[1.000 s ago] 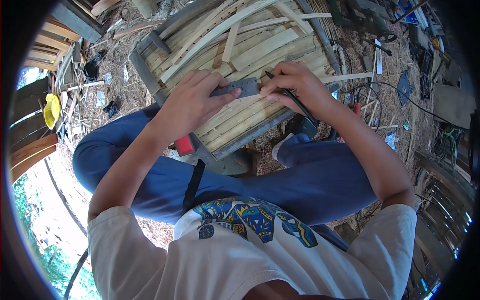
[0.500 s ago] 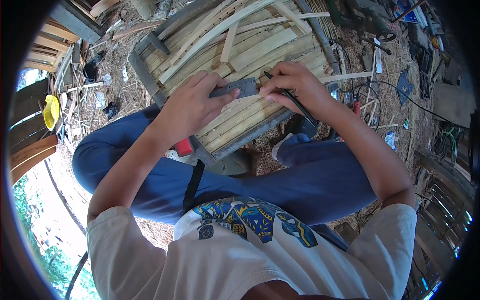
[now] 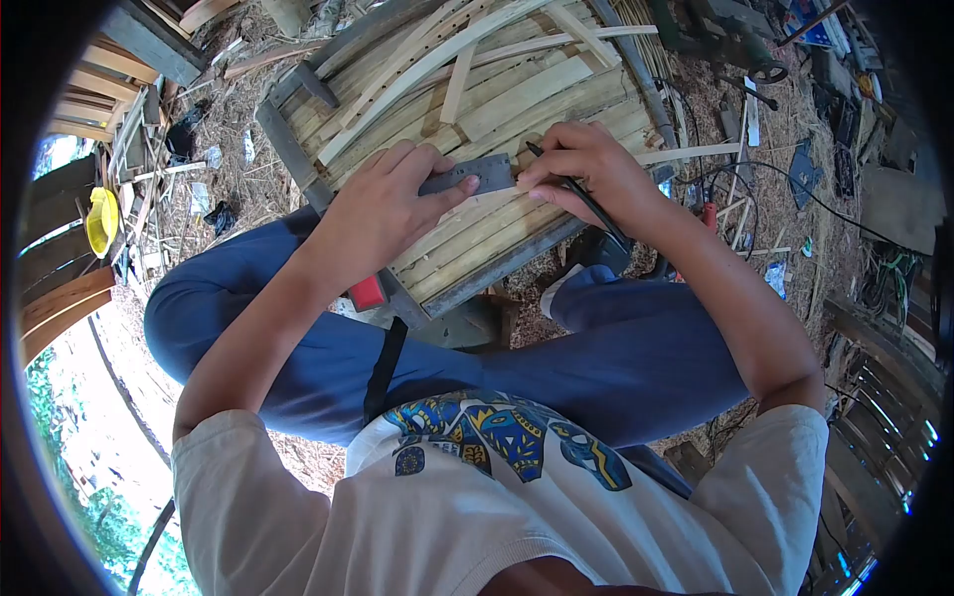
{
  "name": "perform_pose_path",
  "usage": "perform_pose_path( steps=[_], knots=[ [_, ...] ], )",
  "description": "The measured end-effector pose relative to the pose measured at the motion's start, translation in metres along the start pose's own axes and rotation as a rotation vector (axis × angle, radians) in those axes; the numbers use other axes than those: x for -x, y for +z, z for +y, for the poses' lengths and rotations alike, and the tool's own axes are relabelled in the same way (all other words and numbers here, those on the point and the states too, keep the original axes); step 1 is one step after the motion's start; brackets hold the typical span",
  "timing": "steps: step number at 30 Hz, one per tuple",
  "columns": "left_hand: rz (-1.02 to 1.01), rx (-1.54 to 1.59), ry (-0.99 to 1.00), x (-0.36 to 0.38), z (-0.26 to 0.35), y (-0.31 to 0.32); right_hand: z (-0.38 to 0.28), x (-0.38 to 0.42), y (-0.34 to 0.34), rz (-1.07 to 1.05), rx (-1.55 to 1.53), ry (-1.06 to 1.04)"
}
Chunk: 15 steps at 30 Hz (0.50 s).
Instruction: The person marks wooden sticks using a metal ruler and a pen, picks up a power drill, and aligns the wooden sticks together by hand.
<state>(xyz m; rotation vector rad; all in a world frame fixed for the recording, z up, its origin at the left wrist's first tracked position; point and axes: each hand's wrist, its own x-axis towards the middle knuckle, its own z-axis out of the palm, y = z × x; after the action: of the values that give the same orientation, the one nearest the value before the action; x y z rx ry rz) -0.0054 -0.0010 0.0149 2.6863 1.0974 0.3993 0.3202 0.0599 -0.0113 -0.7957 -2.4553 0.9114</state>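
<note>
My left hand (image 3: pixel 383 204) grips a flat grey metal plate (image 3: pixel 492 173) between thumb and fingers, over the slatted wooden table (image 3: pixel 477 238). A pale wooden strip shows along the plate's lower edge, partly hidden by it. My right hand (image 3: pixel 596 179) pinches the strip's end close to the plate's right end. A black pen-like tool (image 3: pixel 598 211) also lies in my right hand, its one end by the index finger and the other toward my wrist.
Long pale strips (image 3: pixel 437 62) lie across the table's far part. A red block (image 3: pixel 368 293) sits by the table's near left corner. A yellow object (image 3: pixel 101 223) is at far left. Shavings, cables (image 3: pixel 845 199) and a green machine (image 3: pixel 711 38) are at the right.
</note>
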Motion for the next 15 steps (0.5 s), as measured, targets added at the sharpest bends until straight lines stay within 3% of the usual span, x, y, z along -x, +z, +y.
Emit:
perform_pose_path(
  steps=[15],
  knots=[
    [-0.007, -0.016, -0.001, -0.002, 0.0017, -0.0031, 0.0, -0.0003, -0.0006, -0.001, -0.005, 0.004]
  ],
)
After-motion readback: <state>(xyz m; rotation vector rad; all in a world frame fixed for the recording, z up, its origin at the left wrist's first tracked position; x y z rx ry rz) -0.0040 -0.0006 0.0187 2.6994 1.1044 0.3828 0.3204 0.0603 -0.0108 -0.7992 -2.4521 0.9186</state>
